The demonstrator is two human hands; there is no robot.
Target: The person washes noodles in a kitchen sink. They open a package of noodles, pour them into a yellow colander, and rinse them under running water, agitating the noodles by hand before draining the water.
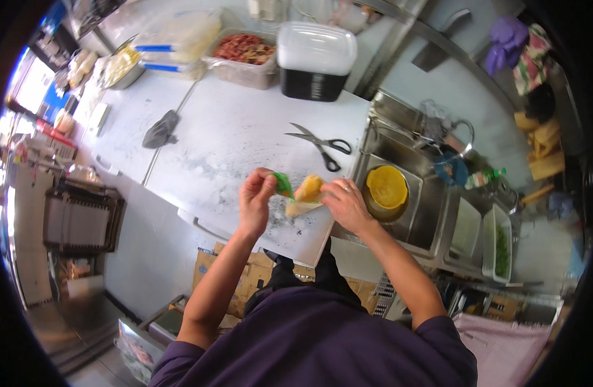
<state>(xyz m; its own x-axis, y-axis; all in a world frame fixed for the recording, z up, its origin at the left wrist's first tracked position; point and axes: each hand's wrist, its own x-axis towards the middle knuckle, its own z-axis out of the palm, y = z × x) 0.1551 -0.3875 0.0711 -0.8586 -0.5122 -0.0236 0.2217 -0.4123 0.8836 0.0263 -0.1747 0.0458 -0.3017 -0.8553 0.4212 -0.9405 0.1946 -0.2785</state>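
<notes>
My left hand pinches a piece of green plastic between thumb and fingers. My right hand grips the side of a clear plastic bag with yellowish, oblong food pieces inside; the pieces are blurred and their kind cannot be told. The bag is held over the front right corner of the white worktop. Beyond the hands, black-handled scissors lie spread on the worktop. A crumpled grey plastic bag lies farther left.
Along the back stand a tub of chopped meat, a black container with a clear lid, stacked boxes with blue clips and a metal bowl. At right, the sink holds a yellow basket. Dark specks mark the worktop.
</notes>
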